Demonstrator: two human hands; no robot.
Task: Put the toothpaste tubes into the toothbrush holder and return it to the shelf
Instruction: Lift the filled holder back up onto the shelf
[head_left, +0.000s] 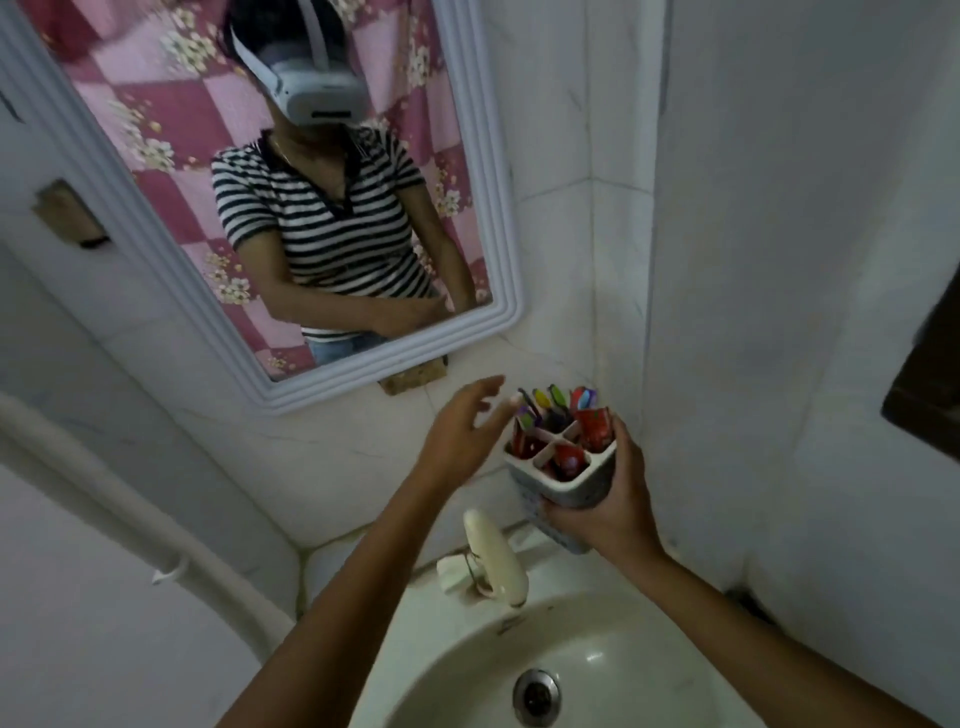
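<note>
Right hand (602, 499) wraps the toothbrush holder (566, 475) from below and the side, fingers closed around its grey body — held upright in the air above the sink (613, 649), close to the tiled corner. Holder has four compartments: red toothpaste tubes (595, 428) stand in three of them, toothbrushes (543, 402) in the back one, though motion blur makes the exact count unclear. Left hand (467, 431) is open, fingers spread, holding nothing — fingertips just beside the holder's left rim. Cream faucet (496, 558) sits below the holder. Mirror (488, 218) hangs on the wall above-left.
</note>
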